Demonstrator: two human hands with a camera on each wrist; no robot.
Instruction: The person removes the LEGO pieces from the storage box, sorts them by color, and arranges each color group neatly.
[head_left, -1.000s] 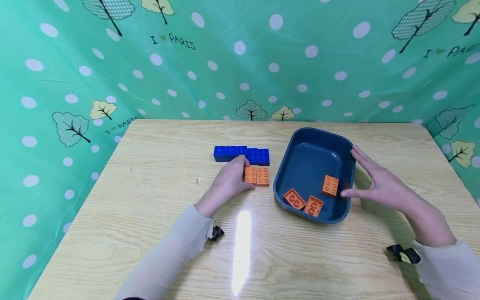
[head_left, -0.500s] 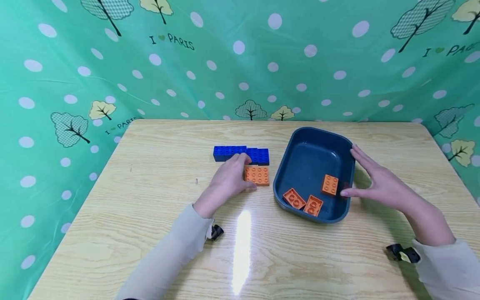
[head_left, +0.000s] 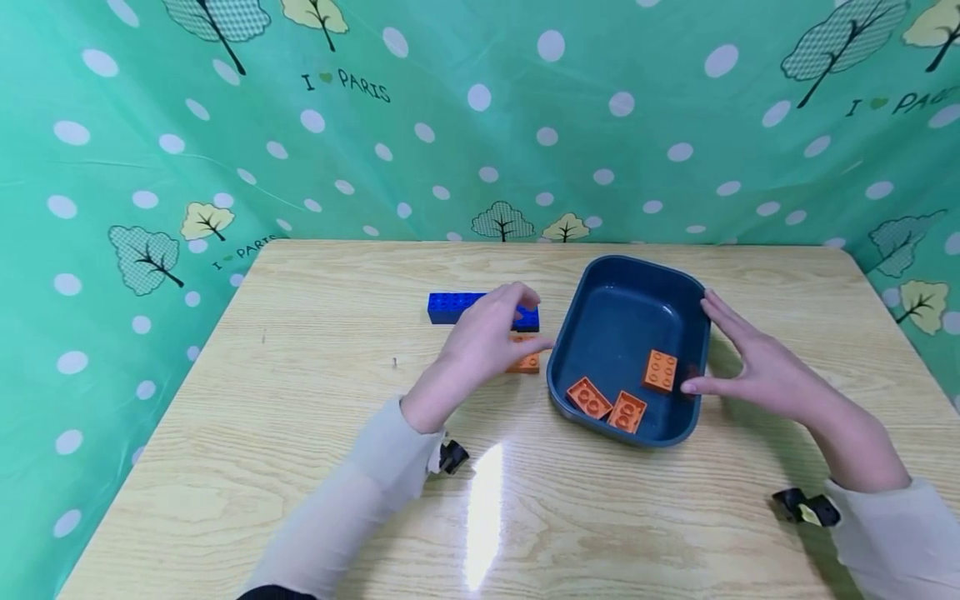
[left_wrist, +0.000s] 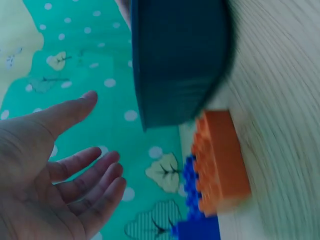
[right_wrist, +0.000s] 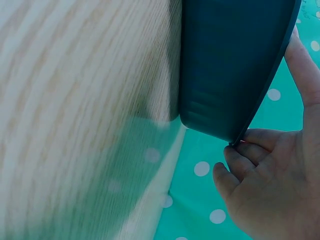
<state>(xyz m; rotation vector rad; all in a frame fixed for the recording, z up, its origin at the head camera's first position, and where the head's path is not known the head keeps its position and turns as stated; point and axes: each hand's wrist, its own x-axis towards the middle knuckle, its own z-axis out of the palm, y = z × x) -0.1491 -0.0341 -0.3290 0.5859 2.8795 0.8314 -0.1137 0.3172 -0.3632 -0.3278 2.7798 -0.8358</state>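
My left hand (head_left: 489, 329) hovers over the building bricks with its fingers spread and nothing in it; the left wrist view shows its bare palm (left_wrist: 45, 170). Beneath it, orange bricks (head_left: 529, 363) sit side by side on the table, partly covered by the hand. Just behind them runs a row of blue bricks (head_left: 454, 308). To the right stands a dark blue plastic tub (head_left: 600, 283), and my right hand (head_left: 772, 371) holds its right rim, fingers bent at the edge in the right wrist view. Inside the tub lie a studs-up orange brick (head_left: 660, 371) and two overturned ones (head_left: 627, 412).
The wooden table (head_left: 337, 333) ends at a green printed curtain (head_left: 450, 125) along the back. A bright light reflection (head_left: 483, 517) lies on the tabletop in front. Black wrist cameras (head_left: 453, 457) are strapped at both sleeves.
My left hand has pushed the two orange bricks together, closing the gap, then let go and risen to the right towards the tub. My right hand has stayed put.
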